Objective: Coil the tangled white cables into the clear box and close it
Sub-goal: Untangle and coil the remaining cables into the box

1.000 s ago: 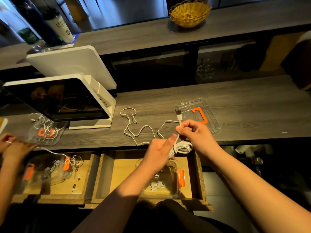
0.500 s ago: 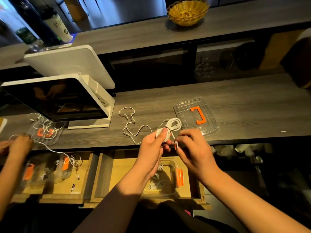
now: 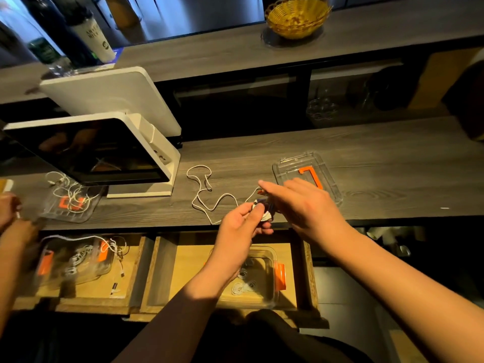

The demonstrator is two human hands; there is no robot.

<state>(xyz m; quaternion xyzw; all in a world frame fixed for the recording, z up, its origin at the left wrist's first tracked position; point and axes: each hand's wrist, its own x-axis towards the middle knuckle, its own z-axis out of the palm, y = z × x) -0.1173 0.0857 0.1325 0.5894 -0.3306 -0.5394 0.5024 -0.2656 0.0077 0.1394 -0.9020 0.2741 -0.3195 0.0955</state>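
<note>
Left hand (image 3: 242, 221) pinches a small white cable coil (image 3: 264, 212); right hand (image 3: 301, 203) hovers open, loose cable (image 3: 201, 189) trailing across the counter.

This looks like the service side of a café or bar counter: a white point-of-sale terminal (image 3: 104, 150) with a dark tilted screen stands on the grey wood-grain desk (image 3: 379, 163) to the left of the hands (image 3: 275, 210). Beyond them a raised customer ledge (image 3: 209, 53) carries a woven yellow basket (image 3: 297, 18), a paper cup (image 3: 95, 40) and dark bottles (image 3: 56, 30). Glassware (image 3: 322, 111) sits in the dim shelf under that ledge, and open wooden drawers (image 3: 162, 271) lie below the hands.
</note>
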